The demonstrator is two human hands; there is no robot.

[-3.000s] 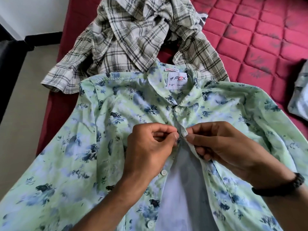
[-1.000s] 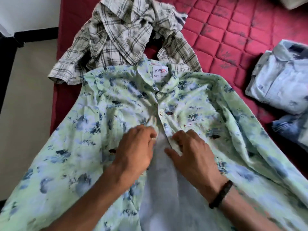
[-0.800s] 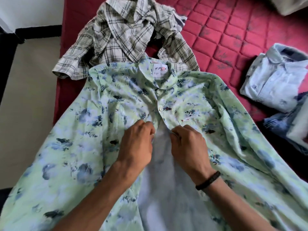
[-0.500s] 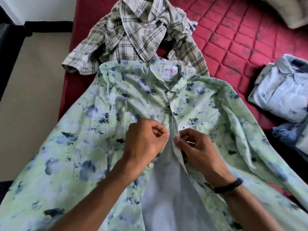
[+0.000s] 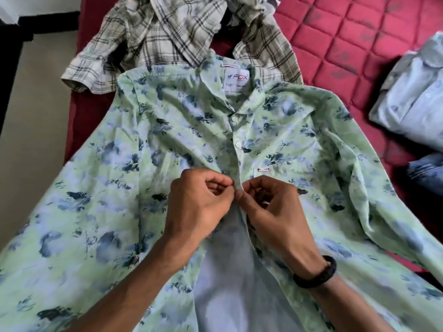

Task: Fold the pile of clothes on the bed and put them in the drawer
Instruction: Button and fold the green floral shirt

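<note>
My left hand [image 5: 199, 207] and right hand [image 5: 271, 212] pinch the green shirt [image 5: 167, 130]'s placket edges; its opening runs from the collar label [image 5: 236, 82] towards me.

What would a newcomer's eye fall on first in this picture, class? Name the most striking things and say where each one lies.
The green floral shirt fills the middle, spread on the red bed. At its front opening the left hand and right hand pinch the edges together. A crumpled plaid shirt lies behind the collar.
</note>
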